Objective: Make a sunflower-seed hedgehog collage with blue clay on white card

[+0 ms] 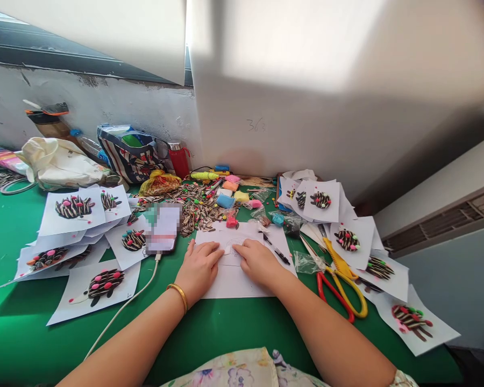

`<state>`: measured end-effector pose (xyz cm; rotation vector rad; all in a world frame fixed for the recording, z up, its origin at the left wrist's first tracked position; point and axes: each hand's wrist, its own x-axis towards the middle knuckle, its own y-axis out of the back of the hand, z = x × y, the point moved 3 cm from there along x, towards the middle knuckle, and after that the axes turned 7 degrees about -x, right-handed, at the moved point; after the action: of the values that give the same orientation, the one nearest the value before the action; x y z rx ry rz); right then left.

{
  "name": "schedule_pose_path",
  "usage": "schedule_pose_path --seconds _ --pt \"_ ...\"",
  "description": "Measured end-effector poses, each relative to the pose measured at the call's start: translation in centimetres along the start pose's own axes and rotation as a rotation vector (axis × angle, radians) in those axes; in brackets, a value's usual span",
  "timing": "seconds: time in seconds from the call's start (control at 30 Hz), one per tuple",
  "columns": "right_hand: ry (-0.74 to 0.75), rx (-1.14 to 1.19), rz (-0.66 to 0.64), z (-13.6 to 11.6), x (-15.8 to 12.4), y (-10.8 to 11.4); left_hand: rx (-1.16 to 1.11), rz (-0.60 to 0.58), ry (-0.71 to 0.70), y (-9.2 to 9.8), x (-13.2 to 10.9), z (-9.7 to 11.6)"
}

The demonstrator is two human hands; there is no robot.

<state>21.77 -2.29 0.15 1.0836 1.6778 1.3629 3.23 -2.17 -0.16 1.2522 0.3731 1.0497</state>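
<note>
On the green table, white paper [234, 287] lies before me, with a smaller piece bearing a faint line drawing [234, 243] on top. My left hand [199, 269] rests on the left side of the paper, fingers stretched towards the drawing, holding nothing. From the right, my right hand [258, 262] lies on the paper, its index fingertip touching the small piece near the drawing. The other fingers of that hand are partly tucked under. A black pen [276, 249] lies on the paper just beyond my right hand.
Red-handled scissors [320, 285] and yellow-handled scissors [349, 285] lie right. Hedgehog pictures made with seeds [105, 282] are piled on both sides. A charging phone [163, 228] lies left. Sunflower seeds [197, 207], coloured clay [226, 201], bags [131, 153] and a red flask [178, 161] stand behind.
</note>
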Motion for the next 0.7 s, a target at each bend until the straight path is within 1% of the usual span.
schedule_pose_path --seconds 0.13,0.3,0.4,0.7 --pt "0.001 -0.003 0.000 -0.05 -0.03 0.05 0.044 0.017 -0.024 -0.09 -0.04 0.22" --pt "0.006 -0.006 0.012 -0.05 0.01 -0.03 0.092 -0.020 -0.047 -0.29 -0.05 0.44" --pt "0.007 -0.005 0.011 -0.06 0.01 -0.04 0.092 -0.023 -0.041 -0.34 -0.05 0.48" --pt "-0.006 0.004 -0.004 -0.09 -0.04 0.13 0.047 0.084 -0.050 0.04 -0.04 0.31"
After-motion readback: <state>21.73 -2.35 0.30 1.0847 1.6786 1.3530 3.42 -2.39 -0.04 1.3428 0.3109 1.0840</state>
